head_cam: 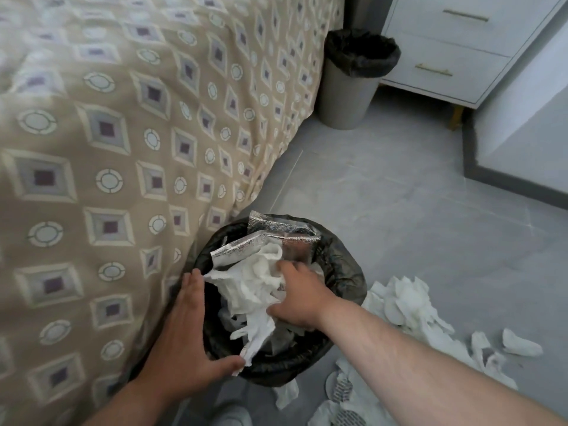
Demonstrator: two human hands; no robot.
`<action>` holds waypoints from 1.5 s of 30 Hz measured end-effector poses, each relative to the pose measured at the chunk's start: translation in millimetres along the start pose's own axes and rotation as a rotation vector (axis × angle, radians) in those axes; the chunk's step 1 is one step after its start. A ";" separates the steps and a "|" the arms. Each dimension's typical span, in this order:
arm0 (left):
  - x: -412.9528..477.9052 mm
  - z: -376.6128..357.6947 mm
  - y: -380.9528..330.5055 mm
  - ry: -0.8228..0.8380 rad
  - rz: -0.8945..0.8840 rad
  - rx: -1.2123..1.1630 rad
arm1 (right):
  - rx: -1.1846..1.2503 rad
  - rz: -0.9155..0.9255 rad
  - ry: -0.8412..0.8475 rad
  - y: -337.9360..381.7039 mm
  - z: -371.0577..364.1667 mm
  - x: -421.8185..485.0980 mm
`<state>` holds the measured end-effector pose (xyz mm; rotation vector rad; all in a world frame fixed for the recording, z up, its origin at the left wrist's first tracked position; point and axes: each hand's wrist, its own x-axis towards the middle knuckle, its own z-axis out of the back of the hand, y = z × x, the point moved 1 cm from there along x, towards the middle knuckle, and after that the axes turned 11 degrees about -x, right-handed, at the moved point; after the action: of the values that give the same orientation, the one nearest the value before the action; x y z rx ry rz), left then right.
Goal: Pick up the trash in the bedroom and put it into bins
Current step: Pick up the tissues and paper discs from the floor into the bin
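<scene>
item: tissue wad (255, 284), white, crumpled. location: in the mouth of the near bin (347, 272), on top of foil pouches (285, 238). its long axis runs from the bin's far side to its near rim, and the tail hangs over that rim.
right hand (299, 298): on the wad from the bin's right, fingers curled into it, gripping.
left hand (184, 327): fingers straight, flat on the bin's left rim beside the bed (123, 149), holding nothing.
remaining: loose tissues (408, 305) on the floor just right of the bin; the right hand is judged nearer to them.
</scene>
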<state>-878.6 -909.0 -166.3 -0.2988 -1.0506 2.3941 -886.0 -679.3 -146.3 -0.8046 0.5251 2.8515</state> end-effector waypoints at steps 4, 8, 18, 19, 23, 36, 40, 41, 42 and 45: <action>6.0 13.5 -19.7 -0.038 -0.062 0.030 | 0.060 0.114 -0.101 -0.7 31.7 -38.9; 27.1 31.7 -77.4 -0.019 -0.275 0.047 | -0.015 0.126 -0.170 -31.6 68.2 -94.5; 60.8 -98.1 -234.0 0.701 -0.922 0.439 | 0.130 -0.431 -0.050 -239.8 -7.1 -205.3; 61.8 -121.8 -233.9 0.766 -0.916 0.495 | 0.160 -0.463 0.005 -256.4 -25.6 -209.4; 68.9 -214.1 -218.3 0.924 -0.441 0.552 | 0.170 -0.520 0.106 -308.0 -79.1 -220.0; 28.3 -351.9 -181.2 0.686 0.311 0.385 | 0.247 -0.727 0.084 -377.3 -165.9 -240.6; 36.7 -343.2 -172.2 0.687 0.205 0.323 | 0.119 -0.580 0.187 -376.5 -184.7 -244.2; 39.7 -340.5 -171.0 0.685 0.198 0.307 | 0.068 -0.564 0.182 -375.5 -186.5 -243.9; 42.3 -338.1 -170.6 0.682 0.191 0.289 | 0.011 -0.546 0.172 -374.7 -188.7 -244.8; 46.7 -332.3 -173.1 0.676 0.164 0.236 | -0.100 -0.507 0.094 -373.4 -193.4 -246.8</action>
<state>-727.0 -577.3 -264.0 -1.0470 -0.4420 2.2506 -502.0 -410.3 -279.9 -0.9347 0.1548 2.3941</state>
